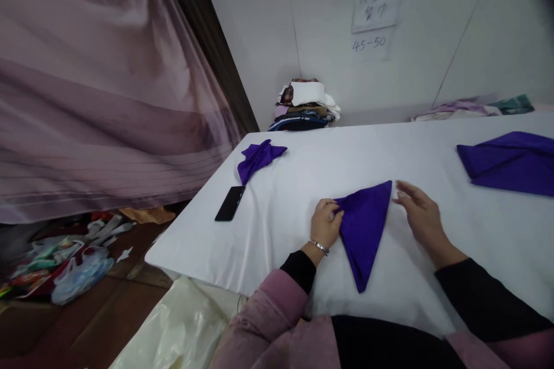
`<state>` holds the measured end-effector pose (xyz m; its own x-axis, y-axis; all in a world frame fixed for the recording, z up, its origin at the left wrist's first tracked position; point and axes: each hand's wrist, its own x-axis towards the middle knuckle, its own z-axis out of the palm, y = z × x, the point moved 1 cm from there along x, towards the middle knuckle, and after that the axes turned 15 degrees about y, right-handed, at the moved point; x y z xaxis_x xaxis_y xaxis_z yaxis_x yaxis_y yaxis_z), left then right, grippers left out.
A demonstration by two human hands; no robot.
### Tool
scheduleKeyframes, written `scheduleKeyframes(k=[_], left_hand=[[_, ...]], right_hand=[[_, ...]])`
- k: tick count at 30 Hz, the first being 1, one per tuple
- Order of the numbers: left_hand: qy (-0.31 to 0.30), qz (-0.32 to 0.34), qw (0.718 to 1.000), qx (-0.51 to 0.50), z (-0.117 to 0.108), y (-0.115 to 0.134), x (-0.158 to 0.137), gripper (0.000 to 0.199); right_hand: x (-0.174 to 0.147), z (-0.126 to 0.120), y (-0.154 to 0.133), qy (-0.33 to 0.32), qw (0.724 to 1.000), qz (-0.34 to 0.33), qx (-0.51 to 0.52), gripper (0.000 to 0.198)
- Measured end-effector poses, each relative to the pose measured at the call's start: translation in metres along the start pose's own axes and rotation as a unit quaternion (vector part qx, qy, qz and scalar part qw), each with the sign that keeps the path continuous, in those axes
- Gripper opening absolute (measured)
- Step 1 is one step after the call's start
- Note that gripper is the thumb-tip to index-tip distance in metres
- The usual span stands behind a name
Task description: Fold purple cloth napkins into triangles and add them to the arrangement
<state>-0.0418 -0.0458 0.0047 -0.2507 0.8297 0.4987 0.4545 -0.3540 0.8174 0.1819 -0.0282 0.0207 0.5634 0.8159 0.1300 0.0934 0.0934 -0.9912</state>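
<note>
A purple cloth napkin, folded into a triangle, lies on the white-covered table in front of me. One point faces my body and another points up to the right. My left hand, with a bracelet at the wrist, pinches the napkin's upper left corner between thumb and fingers. Just beside the upper right point is my right hand; its fingers are loosely bent and apart, with a small gap to the cloth and nothing held.
At the table's far left lie a folded purple napkin and a black phone. More purple cloth lies at the right. A pile of folded clothes stands behind the table by the wall. Plastic bags lie on the floor, left.
</note>
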Motion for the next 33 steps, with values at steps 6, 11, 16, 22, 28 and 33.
scheduleKeyframes(k=[6, 11, 16, 22, 28, 33], left_hand=[[-0.043, 0.095, 0.992, -0.065, 0.003, 0.024, -0.016, 0.011], [-0.071, 0.101, 0.990, -0.067, 0.006, 0.029, -0.022, 0.011], [-0.105, 0.070, 0.989, -0.077, 0.006, 0.025, -0.017, 0.014], [-0.090, 0.032, 0.992, -0.078, 0.009, 0.017, -0.016, 0.016], [-0.089, 0.016, 0.993, -0.071, 0.014, 0.012, -0.017, 0.018], [-0.084, -0.008, 0.994, -0.073, 0.013, 0.011, -0.015, 0.013]], right_hand=[[-0.046, 0.018, -0.017, -0.301, 0.935, 0.186, 0.006, 0.046], [-0.055, 0.023, -0.014, -0.307, 0.930, 0.198, 0.019, 0.038], [-0.052, 0.022, -0.012, -0.336, 0.920, 0.199, 0.033, 0.035], [-0.051, 0.023, -0.007, -0.368, 0.910, 0.186, 0.037, 0.042], [-0.050, 0.027, 0.001, -0.331, 0.926, 0.177, 0.032, 0.042], [-0.047, 0.029, 0.008, -0.311, 0.931, 0.186, 0.040, 0.039]])
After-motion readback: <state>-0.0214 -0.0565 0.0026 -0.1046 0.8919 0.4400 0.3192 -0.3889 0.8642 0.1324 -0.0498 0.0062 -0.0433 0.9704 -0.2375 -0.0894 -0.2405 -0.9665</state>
